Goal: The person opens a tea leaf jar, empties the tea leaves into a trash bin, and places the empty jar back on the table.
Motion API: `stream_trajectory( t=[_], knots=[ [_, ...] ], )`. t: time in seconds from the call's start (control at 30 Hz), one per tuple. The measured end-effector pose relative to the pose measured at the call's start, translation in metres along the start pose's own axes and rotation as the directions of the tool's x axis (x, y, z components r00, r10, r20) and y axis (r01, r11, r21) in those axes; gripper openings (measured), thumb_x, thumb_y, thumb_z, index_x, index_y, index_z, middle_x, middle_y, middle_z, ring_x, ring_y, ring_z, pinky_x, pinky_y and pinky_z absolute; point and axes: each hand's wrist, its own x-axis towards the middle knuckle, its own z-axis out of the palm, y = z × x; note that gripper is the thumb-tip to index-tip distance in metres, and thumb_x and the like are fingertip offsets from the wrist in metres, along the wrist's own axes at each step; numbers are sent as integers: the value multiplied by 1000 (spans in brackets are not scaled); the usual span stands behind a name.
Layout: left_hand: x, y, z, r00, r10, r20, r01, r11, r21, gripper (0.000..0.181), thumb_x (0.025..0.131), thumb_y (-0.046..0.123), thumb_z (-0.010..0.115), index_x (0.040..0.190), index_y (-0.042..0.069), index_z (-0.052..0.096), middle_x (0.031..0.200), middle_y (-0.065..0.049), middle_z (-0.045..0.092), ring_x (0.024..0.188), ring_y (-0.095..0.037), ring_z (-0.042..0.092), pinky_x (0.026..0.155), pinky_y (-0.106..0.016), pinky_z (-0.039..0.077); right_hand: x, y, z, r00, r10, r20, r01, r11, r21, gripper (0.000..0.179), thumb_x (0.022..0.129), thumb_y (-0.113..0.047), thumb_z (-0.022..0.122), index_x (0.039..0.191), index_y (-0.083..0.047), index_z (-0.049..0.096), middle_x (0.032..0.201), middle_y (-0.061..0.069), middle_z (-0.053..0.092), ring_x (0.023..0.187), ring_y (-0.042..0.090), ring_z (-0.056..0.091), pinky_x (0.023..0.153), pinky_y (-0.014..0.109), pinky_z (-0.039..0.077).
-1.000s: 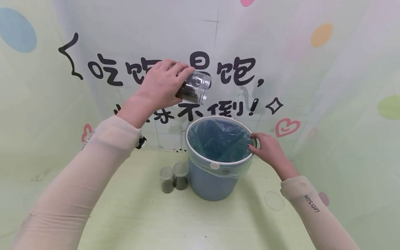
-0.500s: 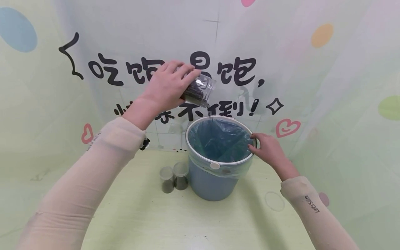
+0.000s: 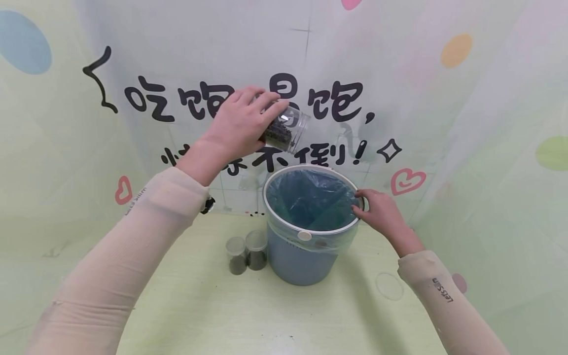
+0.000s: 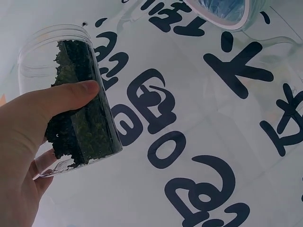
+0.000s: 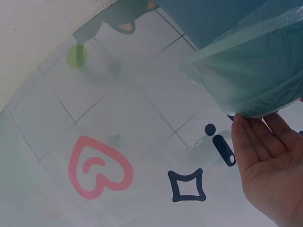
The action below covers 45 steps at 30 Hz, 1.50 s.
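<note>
Beige cloth [image 3: 128, 246] covers the person's left arm. Beneath the left hand [image 3: 239, 123], a small jar [image 3: 236, 259] and, just beside it, a second jar [image 3: 257, 254] stand upright on the pale table [image 3: 199, 305], both with dark contents. That hand's fingers and thumb clamp round a clear jar [image 3: 293, 128] of dark green flakes [image 4: 97, 130], tilted mouth-down to the right, above the blue bin [image 3: 301, 266]. A translucent bag [image 3: 317, 204] lines the bin. Farther right, the right hand [image 3: 380, 209] grips the bin's white rim [image 3: 328, 230], thumb inside.
</note>
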Motion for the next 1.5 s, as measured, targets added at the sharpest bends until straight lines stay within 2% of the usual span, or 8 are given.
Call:
stream_trajectory(
  t=[0.33,0.9,1.2,1.5],
  knots=[
    [1,1,0,1000,2,4,-2,1000,19,92,77,32,85,152,16,35,151,-14,44,138,-38,41,117,-51,36,1,0,1,1000,3,-2,-3,1000,-1,39,89,-22,70,119,3,67,119,23,69,109,40,66,96,53,54],
    [1,2,1,999,31,-18,-31,999,22,90,76,30,86,150,15,37,149,-14,47,136,-38,42,118,-49,35,1,0,1,1000,12,2,-12,1000,-1,38,90,-22,70,119,3,67,119,23,69,107,39,66,94,53,55],
    [1,3,3,997,67,-36,-65,996,62,84,77,26,84,147,14,40,147,-14,48,135,-37,42,117,-49,36,1,0,1,1000,-1,-10,0,1000,-5,37,89,-22,71,117,3,68,118,23,70,106,38,67,94,53,55],
    [1,3,4,996,69,-51,-66,996,60,79,79,22,82,146,15,42,146,-13,49,133,-37,42,115,-50,38,0,1,2,1000,-5,-15,5,1000,2,37,89,-22,70,117,3,67,117,23,70,105,38,67,93,53,55]
  ],
)
